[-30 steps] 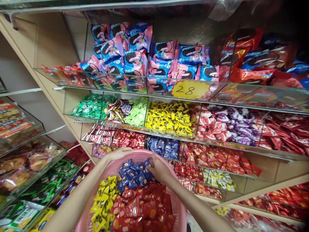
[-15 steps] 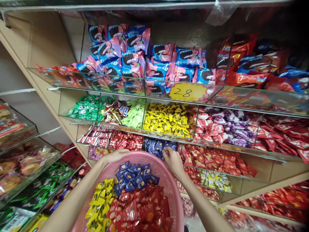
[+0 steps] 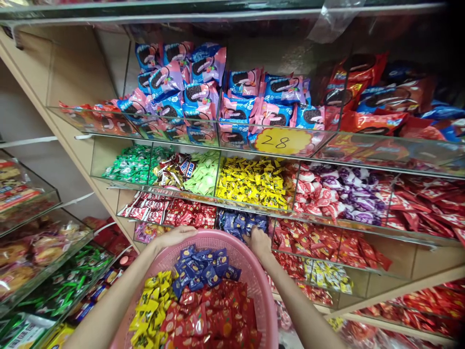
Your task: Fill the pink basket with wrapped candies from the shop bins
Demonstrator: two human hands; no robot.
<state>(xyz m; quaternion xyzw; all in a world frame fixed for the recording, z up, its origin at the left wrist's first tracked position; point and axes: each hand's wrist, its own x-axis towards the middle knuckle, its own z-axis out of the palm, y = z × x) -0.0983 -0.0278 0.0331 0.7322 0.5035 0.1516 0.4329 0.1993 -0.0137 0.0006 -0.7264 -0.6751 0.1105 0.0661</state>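
Note:
A pink plastic basket holds blue-wrapped candies, yellow-wrapped candies and red-wrapped candies, each in its own heap. My left hand grips the basket's far left rim, its fingers partly hidden. Just past the rim, my right hand reaches to the shelf compartment of dark blue candies. Its fingers are curled down at the near right edge of those candies, and their tips are hidden, so whatever they hold does not show.
Above are yellow candies behind a clear shelf front, and packaged cookies with a yellow "28" price sign. Red candy packets lie right of my right hand. Another rack with green packets stands at left.
My right hand has dipped slightly and turned, its fingers now curled more out of sight at the blue candies. My left hand still holds the rim. The view has shifted slightly.

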